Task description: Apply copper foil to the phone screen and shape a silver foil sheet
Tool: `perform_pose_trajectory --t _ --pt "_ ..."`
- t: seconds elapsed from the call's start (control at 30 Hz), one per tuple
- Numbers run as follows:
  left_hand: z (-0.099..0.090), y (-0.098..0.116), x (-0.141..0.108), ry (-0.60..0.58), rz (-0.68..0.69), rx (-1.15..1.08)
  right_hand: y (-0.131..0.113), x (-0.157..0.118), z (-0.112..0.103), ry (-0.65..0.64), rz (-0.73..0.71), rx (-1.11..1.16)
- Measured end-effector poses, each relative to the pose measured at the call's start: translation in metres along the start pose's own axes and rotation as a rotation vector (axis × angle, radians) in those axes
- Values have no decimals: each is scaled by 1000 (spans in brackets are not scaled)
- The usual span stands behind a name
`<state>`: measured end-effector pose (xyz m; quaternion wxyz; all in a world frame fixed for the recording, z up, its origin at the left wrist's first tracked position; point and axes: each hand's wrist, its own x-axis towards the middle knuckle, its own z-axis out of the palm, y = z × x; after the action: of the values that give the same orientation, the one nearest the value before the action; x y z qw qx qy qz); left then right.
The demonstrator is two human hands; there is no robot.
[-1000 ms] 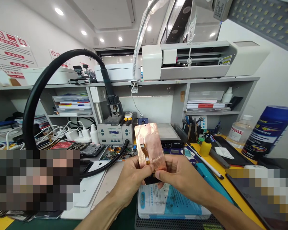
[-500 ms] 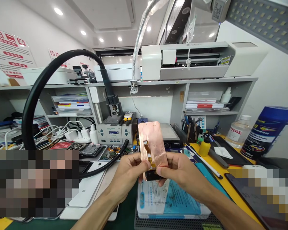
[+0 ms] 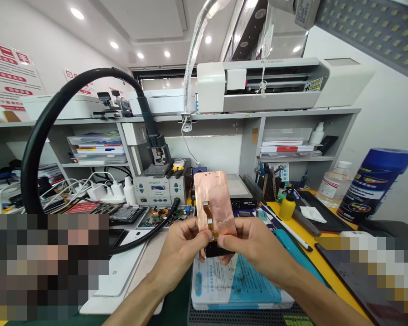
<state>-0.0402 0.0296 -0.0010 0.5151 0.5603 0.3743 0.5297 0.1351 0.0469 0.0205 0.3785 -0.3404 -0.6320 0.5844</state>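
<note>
A copper-coloured phone screen panel [image 3: 216, 194] stands nearly upright between my hands, its black lower end tilted towards me. A thin orange-brown flex cable [image 3: 208, 215] runs down its left part. My left hand [image 3: 187, 240] pinches the lower left edge, thumb in front and fingers behind. On the lower right edge, my right hand [image 3: 245, 237] grips the panel in the same way, its thumb near the base of the cable. Beneath both hands lies a white and blue box [image 3: 241, 285].
A grey rework station [image 3: 159, 190] and a tray of circuit boards [image 3: 163, 217] are behind at left. A black hose [image 3: 30, 149] arches over the left side. At right stand a blue spray can [image 3: 376, 185], a clear bottle [image 3: 335, 183] and a yellow bottle [image 3: 287, 208].
The whole view has shifted slightly, with the surroundings a little further left. Both hands keep their hold on the panel, which has barely moved.
</note>
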Motion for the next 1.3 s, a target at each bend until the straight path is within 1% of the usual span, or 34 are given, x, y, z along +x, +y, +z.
perform_pose_trajectory --t 0.33,0.57,0.93,1.13,1.3 --pt "-2 -3 2 -62 -14 -24 4 -3 2 8 -18 -43" --pt "-1 -7 1 -34 -19 -51 3 -2 4 16 -38 -25" --pt "0 -9 2 -28 11 -57 3 0 5 29 -45 -7" --pt "1 -9 2 -40 15 -80 3 -1 7 43 -41 -3" --pt "0 -9 3 -58 -15 -122 2 0 9 70 -19 -3"
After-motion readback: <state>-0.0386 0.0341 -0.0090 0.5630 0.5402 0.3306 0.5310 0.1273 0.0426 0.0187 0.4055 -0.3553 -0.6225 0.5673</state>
